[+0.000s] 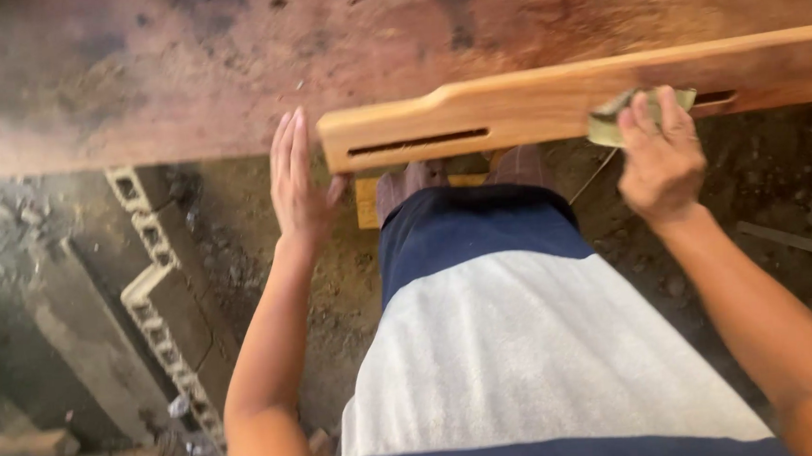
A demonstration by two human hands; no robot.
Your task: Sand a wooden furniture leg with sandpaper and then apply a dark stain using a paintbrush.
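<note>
At desk's near edge | slotted wooden plank [549, 102] looked stiff, fairly light | right hand [660, 161] pinched sanding pad [611, 117] on it | left hand [298, 178] spread flat, steadying plank's end.

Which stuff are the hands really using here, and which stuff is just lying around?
In use:
- wooden piece with long slots, lying on the worn bench top
- greenish pad, pressed on the wood by the right hand
- left hand, flat against the wood's end

Just lying about:
- concrete blocks on the dirt floor
- rubble at left
</note>
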